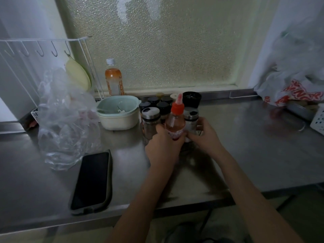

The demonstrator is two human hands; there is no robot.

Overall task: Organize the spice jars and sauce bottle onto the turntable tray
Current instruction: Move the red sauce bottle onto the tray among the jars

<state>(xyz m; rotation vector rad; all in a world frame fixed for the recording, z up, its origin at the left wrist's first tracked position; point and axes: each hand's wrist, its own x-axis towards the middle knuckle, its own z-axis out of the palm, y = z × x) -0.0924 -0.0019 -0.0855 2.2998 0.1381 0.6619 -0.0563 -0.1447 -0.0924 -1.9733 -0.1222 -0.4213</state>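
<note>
A sauce bottle (pixel 175 120) with an orange-red cap and nozzle stands upright at the front of a cluster of spice jars. My left hand (pixel 163 148) is wrapped around its lower body. My right hand (pixel 206 134) touches the bottle's right side and the steel-banded jar (pixel 191 120) beside it. Another steel-banded jar (pixel 150 119) stands left of the bottle. Several black-lidded jars (pixel 163 106) stand behind, with a black grinder (pixel 191 99) at the back right. The turntable tray (pixel 145 137) under them shows only as a dark rim at the left; my hands hide the rest.
A phone (pixel 92 181) lies near the counter's front edge at left. A crumpled clear plastic bag (pixel 64 120) and a pale bowl (pixel 119 111) sit left of the jars. An orange drink bottle (pixel 114 79) stands by the window. A white and red bag (pixel 294 88) fills the right corner.
</note>
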